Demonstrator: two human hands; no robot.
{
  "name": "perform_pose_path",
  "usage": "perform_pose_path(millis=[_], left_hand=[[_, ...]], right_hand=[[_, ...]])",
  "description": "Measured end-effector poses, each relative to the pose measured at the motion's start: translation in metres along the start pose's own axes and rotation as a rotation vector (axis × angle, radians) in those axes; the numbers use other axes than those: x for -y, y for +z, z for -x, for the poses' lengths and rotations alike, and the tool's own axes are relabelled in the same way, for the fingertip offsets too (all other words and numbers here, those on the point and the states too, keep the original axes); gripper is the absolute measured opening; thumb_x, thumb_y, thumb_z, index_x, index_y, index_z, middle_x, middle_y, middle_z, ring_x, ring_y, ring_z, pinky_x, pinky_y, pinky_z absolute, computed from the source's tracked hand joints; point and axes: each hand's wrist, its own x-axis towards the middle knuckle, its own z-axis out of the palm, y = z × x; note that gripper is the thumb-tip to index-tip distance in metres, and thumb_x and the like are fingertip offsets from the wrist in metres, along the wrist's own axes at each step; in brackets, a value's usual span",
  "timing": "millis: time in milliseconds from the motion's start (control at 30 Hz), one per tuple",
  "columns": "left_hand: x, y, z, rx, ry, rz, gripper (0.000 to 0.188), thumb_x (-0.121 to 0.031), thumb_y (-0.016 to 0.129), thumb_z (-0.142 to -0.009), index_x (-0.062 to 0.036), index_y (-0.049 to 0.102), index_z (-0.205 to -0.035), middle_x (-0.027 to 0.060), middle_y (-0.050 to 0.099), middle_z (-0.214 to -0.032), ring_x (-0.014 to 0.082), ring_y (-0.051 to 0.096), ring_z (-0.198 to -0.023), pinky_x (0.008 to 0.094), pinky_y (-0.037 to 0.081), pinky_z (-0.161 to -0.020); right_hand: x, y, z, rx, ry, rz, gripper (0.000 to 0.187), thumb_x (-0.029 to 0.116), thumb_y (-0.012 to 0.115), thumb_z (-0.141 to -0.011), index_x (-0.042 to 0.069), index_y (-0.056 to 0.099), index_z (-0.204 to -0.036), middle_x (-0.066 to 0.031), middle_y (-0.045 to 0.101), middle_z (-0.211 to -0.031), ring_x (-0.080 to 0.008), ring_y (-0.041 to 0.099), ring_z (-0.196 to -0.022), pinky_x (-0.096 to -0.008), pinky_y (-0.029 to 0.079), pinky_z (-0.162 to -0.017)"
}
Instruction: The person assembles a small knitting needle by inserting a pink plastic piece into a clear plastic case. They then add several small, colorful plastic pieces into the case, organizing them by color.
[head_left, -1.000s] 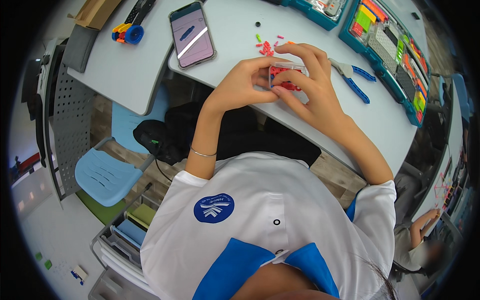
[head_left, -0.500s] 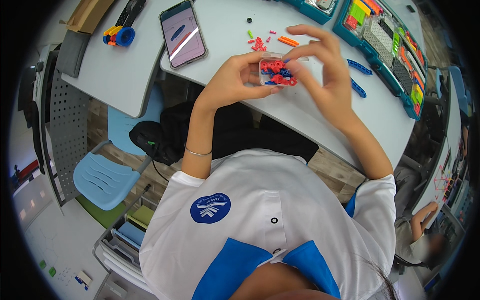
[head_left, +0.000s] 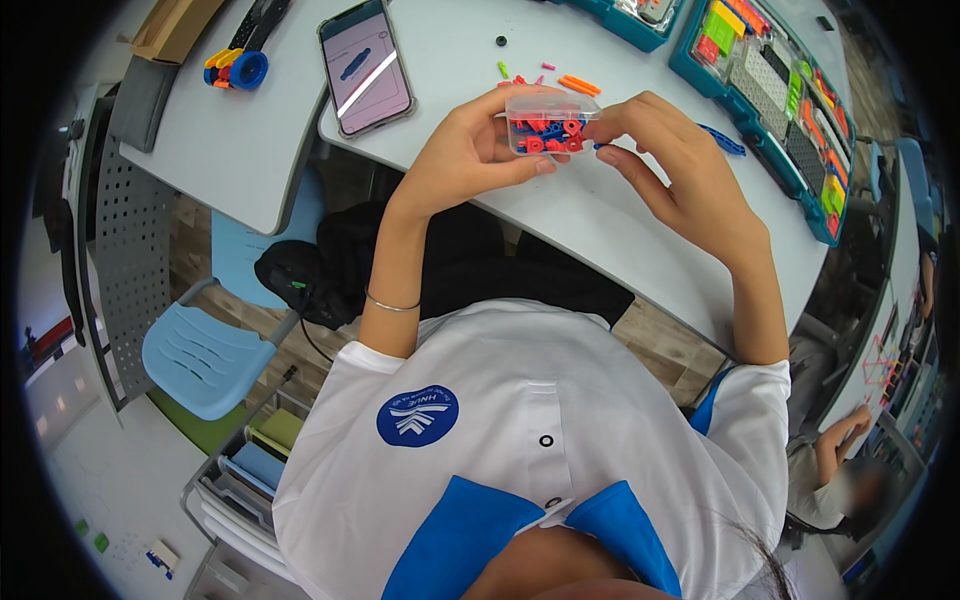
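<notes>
My left hand (head_left: pixel 462 150) holds a small clear plastic box (head_left: pixel 550 103) above the table, its thumb along the near side. Red and blue connector pieces (head_left: pixel 548 132) fill the box; whether its lid is fully closed I cannot tell. At the box's right side is my right hand (head_left: pixel 680 165), index finger and thumb close together. A tiny blue piece (head_left: pixel 598 147) shows at those fingertips. Just beyond the box lie small pink and red pegs (head_left: pixel 520 80), a lime green peg (head_left: pixel 503 69) and orange rods (head_left: pixel 579 85).
A phone (head_left: pixel 366 68) showing a blue model lies left of my hands. Further left sits a built piece with a blue wheel (head_left: pixel 248 70). A teal case of sorted parts (head_left: pixel 770 100) stands at the right. Blue curved parts (head_left: pixel 724 140) lie behind my right hand.
My right hand has come down from over the box to its right side, with a tiny blue piece now at its fingertips. The box has risen slightly and tilted.
</notes>
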Motion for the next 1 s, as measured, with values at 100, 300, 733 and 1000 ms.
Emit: perform_pose_path(millis=[100,300,733,1000], left_hand=[[0.000,0.001,0.001,-0.019,0.027,0.027,0.060,0.006,0.069,-0.091,0.0075,0.044,-0.146,0.0206,0.060,-0.133,0.0291,0.069,-0.112,0.0409,0.061,-0.094],[0.003,-0.001,-0.001,-0.047,-0.017,0.033,0.051,-0.005,0.064,-0.099,0.0074,0.045,-0.145,0.0225,0.064,-0.127,0.0325,0.072,-0.106,0.0407,0.064,-0.086],[0.005,0.002,-0.002,-0.061,-0.045,0.072,0.038,-0.008,0.062,-0.102,0.0054,0.056,-0.138,0.0144,0.065,-0.125,0.0231,0.069,-0.107,0.0365,0.064,-0.086],[0.001,0.003,-0.003,-0.031,-0.064,0.011,0.041,-0.010,0.061,-0.103,0.0075,0.055,-0.139,0.0160,0.068,-0.122,0.0235,0.070,-0.104,0.0348,0.064,-0.083]], right_hand=[[-0.002,0.001,0.000,0.010,-0.002,-0.007,0.020,0.005,0.072,-0.089,0.006,0.064,-0.107,-0.0078,0.066,-0.095,-0.0287,0.064,-0.087,-0.0386,0.052,-0.071],[-0.007,0.000,-0.001,-0.037,0.003,-0.052,0.021,0.007,0.072,-0.090,0.007,0.065,-0.110,-0.0065,0.067,-0.096,-0.0269,0.066,-0.086,-0.0377,0.053,-0.069],[-0.006,0.022,0.006,-0.013,0.010,0.376,0.022,0.003,0.068,-0.082,0.005,0.071,-0.103,-0.0078,0.064,-0.088,-0.0267,0.068,-0.079,-0.0359,0.056,-0.068],[0.006,0.019,0.011,0.188,0.140,0.374,0.028,0.004,0.067,-0.084,0.002,0.065,-0.112,-0.0121,0.067,-0.090,-0.0314,0.069,-0.085,-0.0425,0.056,-0.073]])
